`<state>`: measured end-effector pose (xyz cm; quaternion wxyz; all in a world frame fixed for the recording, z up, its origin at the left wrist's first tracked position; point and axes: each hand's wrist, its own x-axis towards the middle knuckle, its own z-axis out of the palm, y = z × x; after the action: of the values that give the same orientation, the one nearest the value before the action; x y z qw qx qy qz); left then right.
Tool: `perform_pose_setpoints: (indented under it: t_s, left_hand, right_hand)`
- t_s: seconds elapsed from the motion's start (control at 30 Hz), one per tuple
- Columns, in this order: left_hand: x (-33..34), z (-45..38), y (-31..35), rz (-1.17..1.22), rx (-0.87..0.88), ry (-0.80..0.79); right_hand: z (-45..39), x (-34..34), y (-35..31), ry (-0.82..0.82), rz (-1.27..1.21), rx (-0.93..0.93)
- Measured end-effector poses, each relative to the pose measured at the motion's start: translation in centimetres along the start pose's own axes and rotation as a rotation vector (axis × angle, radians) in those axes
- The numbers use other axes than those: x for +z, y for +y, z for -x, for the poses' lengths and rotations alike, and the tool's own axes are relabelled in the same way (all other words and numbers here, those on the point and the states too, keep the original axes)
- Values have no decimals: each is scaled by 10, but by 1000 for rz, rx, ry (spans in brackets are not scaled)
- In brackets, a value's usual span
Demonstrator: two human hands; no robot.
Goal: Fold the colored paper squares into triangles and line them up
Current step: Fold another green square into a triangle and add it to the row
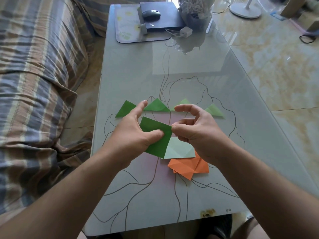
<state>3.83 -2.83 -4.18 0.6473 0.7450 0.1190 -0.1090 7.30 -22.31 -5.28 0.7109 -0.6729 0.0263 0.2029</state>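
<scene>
triangles behind held square; stack nearer

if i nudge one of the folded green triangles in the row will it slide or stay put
Probably slide: the dark green triangle is thin folded paper lying on a glossy table that mirrors the window. It looks very light, so a breath or a brushing sleeve might shift it. The pale green triangle seems to lift slightly at its fold, so it may spin rather than move straight.

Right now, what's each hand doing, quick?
Left hand: holds the dark green paper square, thumb pressed on top.
Right hand: pinches that square's right corner.
</scene>
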Motion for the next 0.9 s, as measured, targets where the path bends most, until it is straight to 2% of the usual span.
perform_pose_setpoints:
  t_s: [0.17, 0.27, 0.5, 0.6, 0.7, 0.9]
  left_hand:
    - [-2, 0, -1, 22, -14, -19]
    - [-1, 1, 2, 80, -45, -48]
    - [-6, -3, 2, 179, -126, -46]
    - [-5, -1, 5, 352, -198, -109]
    - [-6, 0, 6, 354, -258, -208]
    - [-6, -5, 5, 378, -274, -79]
  right_hand:
    - [-1, -3, -1, 21, 1, -8]
    - [-1, -5, -2, -59, 32, -42]
    - [2, -14, -4, -186, 528, -324]
    - [4, -8, -2, -224, 522, -368]
    - [2, -8, 1, -173, 499, -418]
    - [1, -13, 4, -166, 548, -368]
